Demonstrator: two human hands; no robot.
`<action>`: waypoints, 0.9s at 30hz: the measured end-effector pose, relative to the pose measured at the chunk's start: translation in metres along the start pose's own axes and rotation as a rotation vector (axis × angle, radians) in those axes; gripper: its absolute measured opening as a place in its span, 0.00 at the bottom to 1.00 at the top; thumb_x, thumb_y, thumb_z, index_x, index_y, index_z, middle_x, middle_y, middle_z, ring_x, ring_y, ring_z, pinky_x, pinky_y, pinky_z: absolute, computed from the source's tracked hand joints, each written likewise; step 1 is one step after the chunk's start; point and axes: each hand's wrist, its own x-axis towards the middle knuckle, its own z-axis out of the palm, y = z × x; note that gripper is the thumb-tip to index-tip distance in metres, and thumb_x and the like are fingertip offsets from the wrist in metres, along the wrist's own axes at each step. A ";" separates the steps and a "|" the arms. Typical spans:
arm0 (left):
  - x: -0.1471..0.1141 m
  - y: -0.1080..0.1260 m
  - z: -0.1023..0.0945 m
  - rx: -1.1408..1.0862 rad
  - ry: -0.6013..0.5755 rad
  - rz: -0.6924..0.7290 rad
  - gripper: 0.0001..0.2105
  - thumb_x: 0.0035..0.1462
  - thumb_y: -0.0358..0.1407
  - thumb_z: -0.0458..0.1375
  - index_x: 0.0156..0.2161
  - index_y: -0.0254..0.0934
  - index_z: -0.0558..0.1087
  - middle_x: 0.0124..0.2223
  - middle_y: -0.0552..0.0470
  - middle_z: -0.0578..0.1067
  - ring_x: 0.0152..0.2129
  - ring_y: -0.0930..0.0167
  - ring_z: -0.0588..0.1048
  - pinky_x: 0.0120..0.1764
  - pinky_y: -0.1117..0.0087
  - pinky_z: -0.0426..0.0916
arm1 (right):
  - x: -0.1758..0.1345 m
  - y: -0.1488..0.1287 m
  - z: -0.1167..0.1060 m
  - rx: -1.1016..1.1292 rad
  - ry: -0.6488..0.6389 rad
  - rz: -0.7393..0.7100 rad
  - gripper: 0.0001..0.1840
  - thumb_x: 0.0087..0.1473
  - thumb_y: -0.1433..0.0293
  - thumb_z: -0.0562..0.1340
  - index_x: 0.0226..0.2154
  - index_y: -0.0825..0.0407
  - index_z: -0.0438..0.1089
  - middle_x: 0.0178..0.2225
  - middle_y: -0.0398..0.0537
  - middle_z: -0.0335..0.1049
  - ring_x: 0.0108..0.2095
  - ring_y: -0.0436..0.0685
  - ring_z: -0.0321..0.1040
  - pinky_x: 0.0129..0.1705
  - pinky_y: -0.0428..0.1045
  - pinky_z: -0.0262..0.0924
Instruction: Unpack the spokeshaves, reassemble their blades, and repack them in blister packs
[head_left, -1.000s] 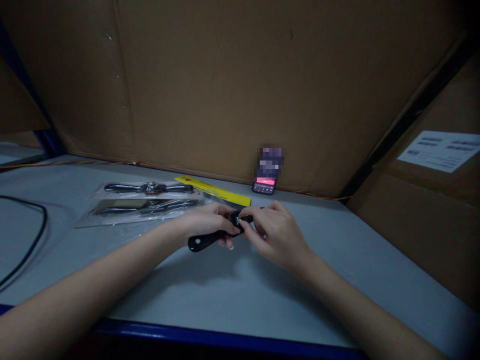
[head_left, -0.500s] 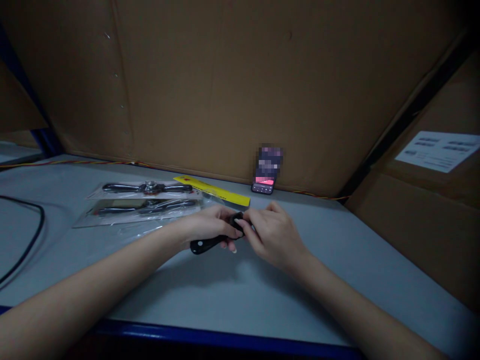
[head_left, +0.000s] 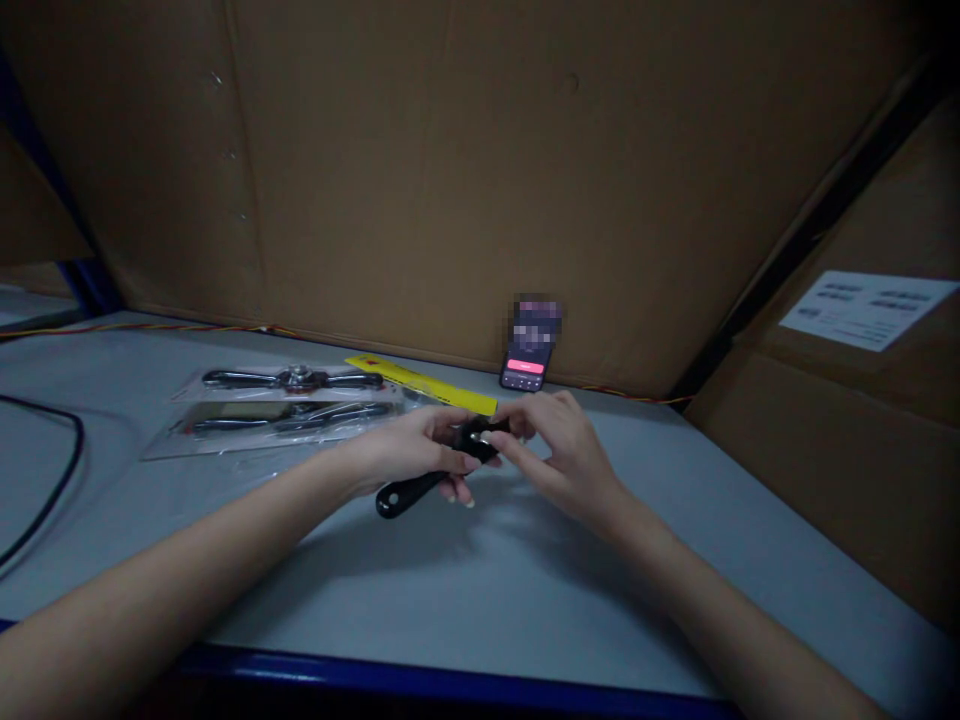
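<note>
A black spokeshave (head_left: 405, 495) is held slantwise above the table, one handle with a hole at its end pointing toward the lower left. My left hand (head_left: 420, 448) is closed around its middle, thumb on top and fingertips showing below. At the far end, my right hand (head_left: 559, 440) has its thumb and fingers on the body, by a small shiny part that may be a screw. The fingers hide much of the body and the other handle.
Two packaged spokeshaves (head_left: 296, 380) in clear plastic lie at the left, near a yellow strip of packaging (head_left: 420, 382). A phone (head_left: 529, 345) leans against the cardboard wall (head_left: 390, 180). A black cable (head_left: 79, 450) curves at the far left. A labelled cardboard box (head_left: 840, 420) stands at the right.
My right hand has opened its grip slightly and its thumb has shifted, uncovering a shiny part on the spokeshave's body. The handle end has dipped a little lower and left.
</note>
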 end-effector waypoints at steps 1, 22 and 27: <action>-0.001 0.000 -0.004 -0.002 -0.022 0.000 0.20 0.50 0.27 0.58 0.50 0.32 0.64 0.37 0.50 0.73 0.21 0.75 0.75 0.23 0.76 0.66 | 0.000 0.004 -0.003 0.029 0.001 -0.011 0.13 0.55 0.60 0.58 0.37 0.53 0.66 0.32 0.48 0.70 0.35 0.56 0.65 0.39 0.51 0.52; -0.001 -0.002 -0.028 0.068 -0.241 -0.147 0.14 0.46 0.32 0.63 0.40 0.31 0.69 0.27 0.53 0.75 0.18 0.75 0.74 0.18 0.79 0.64 | -0.003 -0.010 0.001 0.108 -0.309 -0.133 0.22 0.53 0.63 0.61 0.48 0.57 0.64 0.38 0.53 0.68 0.38 0.57 0.65 0.38 0.50 0.62; -0.007 0.000 -0.029 0.111 -0.300 -0.253 0.11 0.51 0.38 0.59 0.35 0.32 0.70 0.30 0.49 0.76 0.18 0.76 0.73 0.20 0.76 0.64 | -0.005 -0.014 0.007 0.010 -0.321 -0.144 0.21 0.53 0.59 0.59 0.44 0.58 0.66 0.34 0.53 0.68 0.35 0.58 0.66 0.36 0.51 0.63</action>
